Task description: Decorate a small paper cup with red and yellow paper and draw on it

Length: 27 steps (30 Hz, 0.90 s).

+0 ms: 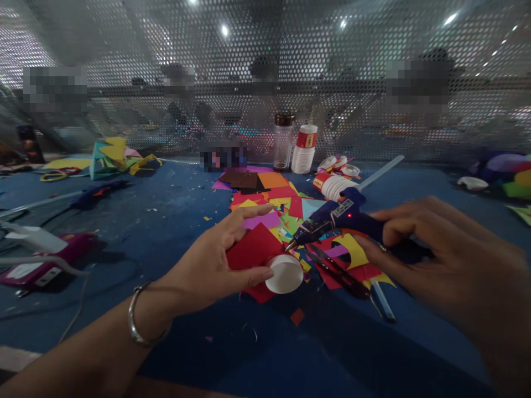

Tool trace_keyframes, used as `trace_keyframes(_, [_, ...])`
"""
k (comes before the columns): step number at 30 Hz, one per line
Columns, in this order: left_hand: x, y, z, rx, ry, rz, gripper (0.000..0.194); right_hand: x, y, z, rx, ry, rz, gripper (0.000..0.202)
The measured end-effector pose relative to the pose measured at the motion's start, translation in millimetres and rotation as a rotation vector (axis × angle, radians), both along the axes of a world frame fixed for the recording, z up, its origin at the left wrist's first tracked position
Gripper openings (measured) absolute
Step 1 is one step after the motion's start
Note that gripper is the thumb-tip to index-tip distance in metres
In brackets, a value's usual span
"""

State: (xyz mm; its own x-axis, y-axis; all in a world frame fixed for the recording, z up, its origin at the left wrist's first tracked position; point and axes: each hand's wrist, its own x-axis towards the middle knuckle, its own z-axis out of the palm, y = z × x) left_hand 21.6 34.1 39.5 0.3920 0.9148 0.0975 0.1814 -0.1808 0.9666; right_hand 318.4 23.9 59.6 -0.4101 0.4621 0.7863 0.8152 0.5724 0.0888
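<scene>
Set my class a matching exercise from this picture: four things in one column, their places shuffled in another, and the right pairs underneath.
Things
1. Glue gun with red light
2. Bottle
3. Scissors
4. Round white piece

Places
A. Among coloured paper
B. Standing beside the upright stack of cups
C. Against the thumb of the left hand
D. In the right hand

Right pairs: 1-D, 2-B, 3-A, 4-C

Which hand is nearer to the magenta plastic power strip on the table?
Left. The left hand is right of the power strip, holding square red paper; the right hand is much farther right, holding a dark blue glue gun.
</scene>
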Motion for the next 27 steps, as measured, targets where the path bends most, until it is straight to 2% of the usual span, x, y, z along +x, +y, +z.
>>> trace_keyframes(7, [-0.8, 1.4, 1.4, -0.027, -0.052, 0.003, 0.079, 1.3, 1.9, -0.4, -0.002, 0.055, -0.033, 0.024])
trace_keyframes(11, [0.1, 3.1, 1.8, -0.024, -0.064, 0.011, 0.074, 1.9, 4.1, -0.5, -0.005, 0.085, -0.054, 0.033])
trace_keyframes(19, [1.0, 11.5, -8.4, -0.126, -0.094, -0.003, 0.082, 16.7, 17.5, -7.2, -0.064, 0.151, -0.108, 0.028])
trace_keyframes(23, [4.5, 12.1, -10.1, -0.256, -0.221, -0.014, 0.083, 25.5, 23.9, -3.5, -0.142, 0.282, -0.246, 0.032])
trace_keyframes(27, [6.9, 10.9, -7.8, -0.331, -0.348, -0.019, 0.073, 37.4, 33.4, 0.5, -0.209, 0.364, -0.422, 0.049])
